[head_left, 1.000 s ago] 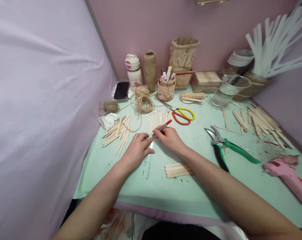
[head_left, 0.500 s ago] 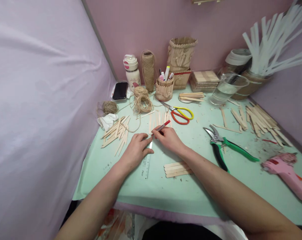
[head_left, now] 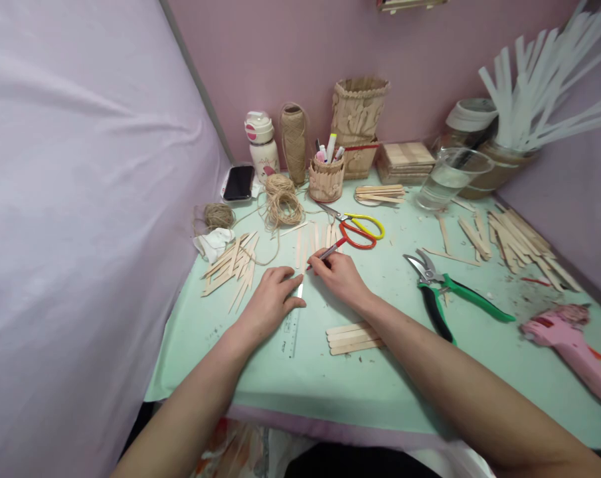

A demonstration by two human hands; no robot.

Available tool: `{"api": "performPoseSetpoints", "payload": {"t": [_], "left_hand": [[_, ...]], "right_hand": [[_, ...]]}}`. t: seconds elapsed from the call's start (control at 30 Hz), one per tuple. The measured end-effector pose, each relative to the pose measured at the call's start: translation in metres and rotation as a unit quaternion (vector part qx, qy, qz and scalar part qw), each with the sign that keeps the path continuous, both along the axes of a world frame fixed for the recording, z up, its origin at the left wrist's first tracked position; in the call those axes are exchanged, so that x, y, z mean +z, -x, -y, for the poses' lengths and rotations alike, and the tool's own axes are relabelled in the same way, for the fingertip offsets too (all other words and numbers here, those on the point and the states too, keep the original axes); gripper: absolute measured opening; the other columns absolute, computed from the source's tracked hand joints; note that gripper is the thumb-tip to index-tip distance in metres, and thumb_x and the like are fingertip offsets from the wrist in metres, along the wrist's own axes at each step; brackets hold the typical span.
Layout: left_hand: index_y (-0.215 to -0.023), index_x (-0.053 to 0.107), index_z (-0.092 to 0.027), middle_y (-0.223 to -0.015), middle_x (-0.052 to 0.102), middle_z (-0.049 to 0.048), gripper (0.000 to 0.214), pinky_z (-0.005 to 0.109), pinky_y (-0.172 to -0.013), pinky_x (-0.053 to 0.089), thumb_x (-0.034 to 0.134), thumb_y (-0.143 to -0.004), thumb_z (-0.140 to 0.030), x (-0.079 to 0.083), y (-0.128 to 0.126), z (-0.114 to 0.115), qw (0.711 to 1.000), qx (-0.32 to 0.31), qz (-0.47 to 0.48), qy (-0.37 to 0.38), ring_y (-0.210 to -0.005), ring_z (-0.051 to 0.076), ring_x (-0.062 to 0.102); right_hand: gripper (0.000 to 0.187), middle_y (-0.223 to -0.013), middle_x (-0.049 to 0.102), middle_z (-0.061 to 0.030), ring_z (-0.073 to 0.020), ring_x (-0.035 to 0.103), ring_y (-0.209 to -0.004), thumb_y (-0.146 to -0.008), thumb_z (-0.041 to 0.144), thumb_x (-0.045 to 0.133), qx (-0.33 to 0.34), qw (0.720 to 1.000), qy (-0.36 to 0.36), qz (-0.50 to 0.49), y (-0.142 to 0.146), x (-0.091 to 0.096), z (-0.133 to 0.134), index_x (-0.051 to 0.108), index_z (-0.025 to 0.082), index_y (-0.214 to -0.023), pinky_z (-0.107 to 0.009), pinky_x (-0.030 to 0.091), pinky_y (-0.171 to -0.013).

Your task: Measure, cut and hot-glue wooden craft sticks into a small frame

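Note:
My left hand (head_left: 269,297) lies over a clear ruler (head_left: 289,337), holding it down on the green tabletop, thumb and index finger spread along it. A short pale strip shows between those two fingers; I cannot tell whether it is a craft stick or part of the ruler. In my right hand (head_left: 342,277) is a marker pen (head_left: 333,248) with a red end, pinched and tilted, its tip close to my left fingertips. Just beyond both hands lies a row of craft sticks (head_left: 317,238). Several more sticks (head_left: 350,339) sit side by side near my right forearm.
Scissors (head_left: 362,234) lie behind my right hand, with pruning shears (head_left: 442,292) and a pink glue gun (head_left: 562,342) further right. Loose sticks (head_left: 234,262) are heaped left. Twine (head_left: 283,202), a bottle (head_left: 263,149), a pen holder (head_left: 326,179) and a water cup (head_left: 447,182) stand behind.
My right hand has shifted slightly right, and the marker's tip has drawn away a little from my left fingers. My left hand and the ruler are nearly unmoved.

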State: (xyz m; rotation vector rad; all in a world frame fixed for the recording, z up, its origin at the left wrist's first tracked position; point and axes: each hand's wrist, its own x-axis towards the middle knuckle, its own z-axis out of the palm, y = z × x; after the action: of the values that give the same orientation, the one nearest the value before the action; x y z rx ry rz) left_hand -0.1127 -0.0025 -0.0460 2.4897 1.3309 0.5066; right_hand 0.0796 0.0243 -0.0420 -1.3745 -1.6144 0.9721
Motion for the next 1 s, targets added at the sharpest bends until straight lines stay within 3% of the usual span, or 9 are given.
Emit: {"api": "performPoseSetpoints", "payload": {"t": [0.37, 0.6, 0.7, 0.87, 1.0], "left_hand": [[-0.137, 0.046, -0.022, -0.123, 0.049, 0.0090, 0.064, 0.047, -0.107, 0.043, 0.074, -0.081, -0.031, 0.017, 0.005, 0.005, 0.990, 0.021, 0.061, 0.126, -0.123, 0.029, 0.046], [-0.131, 0.049, -0.024, -0.112, 0.046, 0.0031, 0.059, 0.034, -0.080, 0.055, 0.072, -0.076, -0.024, 0.015, 0.012, 0.000, 0.968, 0.027, 0.181, 0.169, -0.083, 0.014, 0.057], [-0.123, 0.054, -0.023, -0.112, 0.046, 0.0036, 0.058, 0.034, -0.077, 0.055, 0.077, -0.071, -0.024, 0.011, 0.012, -0.004, 0.949, 0.044, 0.247, 0.189, -0.081, 0.013, 0.058], [-0.116, 0.058, -0.018, -0.101, 0.055, 0.0024, 0.058, 0.032, -0.072, 0.053, 0.082, -0.063, -0.025, 0.009, 0.011, -0.010, 0.917, 0.080, 0.308, 0.240, -0.076, 0.014, 0.059], [-0.118, 0.057, -0.018, -0.096, 0.060, 0.0007, 0.061, 0.030, -0.070, 0.051, 0.081, -0.063, -0.027, 0.010, 0.011, -0.014, 0.907, 0.093, 0.329, 0.245, -0.075, 0.013, 0.059]], "right_hand": [[0.028, -0.074, 0.070, -0.0038, -0.0161, 0.060, -0.066, -0.087, 0.035, 0.051, 0.007, 1.000, 0.003, -0.020, 0.000, -0.005, 0.000, 0.065, 0.017, -0.070, -0.026, 0.041, -0.062], [0.028, -0.068, 0.068, -0.0021, -0.0161, 0.059, -0.061, -0.087, 0.041, 0.054, 0.001, 0.998, -0.027, -0.062, 0.000, -0.004, -0.002, 0.066, 0.017, -0.076, -0.027, 0.044, -0.060], [0.033, -0.066, 0.064, -0.0009, -0.0150, 0.056, -0.060, -0.090, 0.047, 0.050, -0.019, 0.994, -0.063, -0.091, -0.004, 0.008, 0.000, 0.064, 0.018, -0.081, -0.027, 0.045, -0.059], [0.030, -0.060, 0.056, 0.0044, -0.0124, 0.047, -0.051, -0.094, 0.047, 0.049, -0.054, 0.974, -0.113, -0.191, -0.019, 0.048, 0.017, 0.061, 0.021, -0.102, -0.025, 0.041, -0.052], [0.024, -0.058, 0.058, 0.0044, -0.0117, 0.048, -0.050, -0.094, 0.043, 0.053, -0.052, 0.964, -0.137, -0.221, -0.038, 0.073, 0.034, 0.062, 0.023, -0.103, -0.025, 0.040, -0.050]]}}
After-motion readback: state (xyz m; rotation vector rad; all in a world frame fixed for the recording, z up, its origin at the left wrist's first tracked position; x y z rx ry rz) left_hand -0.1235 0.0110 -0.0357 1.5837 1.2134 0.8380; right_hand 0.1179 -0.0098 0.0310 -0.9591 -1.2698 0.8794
